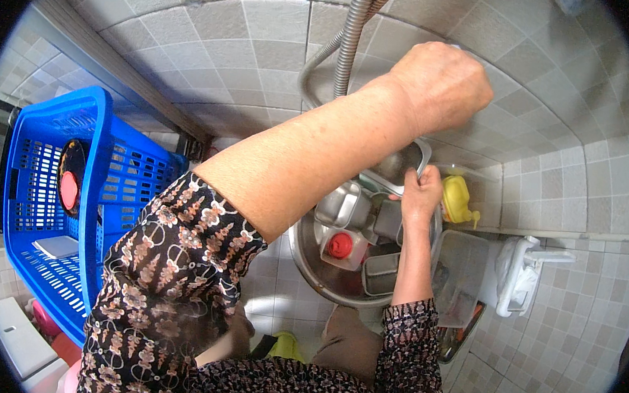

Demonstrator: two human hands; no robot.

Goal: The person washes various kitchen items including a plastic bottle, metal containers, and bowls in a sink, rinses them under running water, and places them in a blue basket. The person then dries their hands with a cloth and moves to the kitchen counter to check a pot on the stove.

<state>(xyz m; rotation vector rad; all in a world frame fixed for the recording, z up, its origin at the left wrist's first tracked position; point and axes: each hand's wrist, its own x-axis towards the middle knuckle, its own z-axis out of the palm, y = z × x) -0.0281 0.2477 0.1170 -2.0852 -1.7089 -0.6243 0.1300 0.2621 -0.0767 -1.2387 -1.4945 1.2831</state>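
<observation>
My left hand [447, 87] is raised on an outstretched arm in front of the tiled wall. Its fingers are curled and turned away, so whether it holds anything is hidden. Below it, my right hand [424, 192] grips the rim of a rectangular stainless-steel container [397, 164], partly covered by my left forearm. The container is above a large round metal basin [308, 263]. In the basin lie several more steel containers, among them one at the left [342, 204] and one near the front [382, 272], plus a white container [351, 262] with a red round thing [340, 246] in it.
A blue plastic basket [93, 188] stands at left, holding a dark oval item and a white lid [56, 247]. A yellow bottle [456, 200], a clear plastic bin [458, 282] and a white plastic holder [518, 276] stand right. A flexible metal hose [350, 42] hangs behind the basin.
</observation>
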